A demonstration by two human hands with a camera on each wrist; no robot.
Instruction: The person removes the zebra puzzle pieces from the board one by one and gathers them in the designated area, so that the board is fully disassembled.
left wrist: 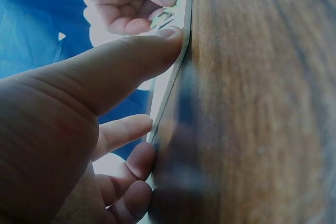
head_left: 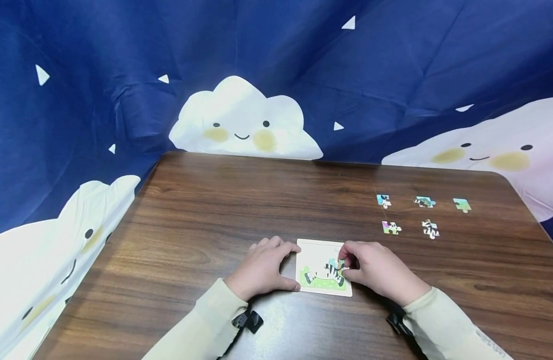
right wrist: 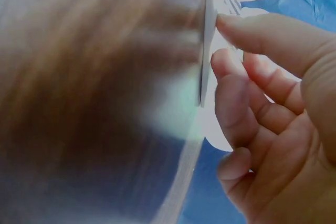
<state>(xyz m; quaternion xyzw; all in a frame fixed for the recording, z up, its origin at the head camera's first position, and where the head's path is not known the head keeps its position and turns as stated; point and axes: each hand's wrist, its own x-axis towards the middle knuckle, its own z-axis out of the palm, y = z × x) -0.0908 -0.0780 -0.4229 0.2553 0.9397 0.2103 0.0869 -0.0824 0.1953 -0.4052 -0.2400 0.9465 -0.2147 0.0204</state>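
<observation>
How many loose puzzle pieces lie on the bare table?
5, beyond the right hand: back-left piece, back-middle piece, back-right piece, front-left piece, front-right piece. More may be hidden.

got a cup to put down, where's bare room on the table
The table is bare left of the left hand, between the puzzle board and the curtain, and right of the right hand, nearer than the five loose pieces. It's crowded at the board, between both hands.

Pale glare lies on the near tabletop [head_left: 299, 330], whose grain blurs in both wrist views.
</observation>
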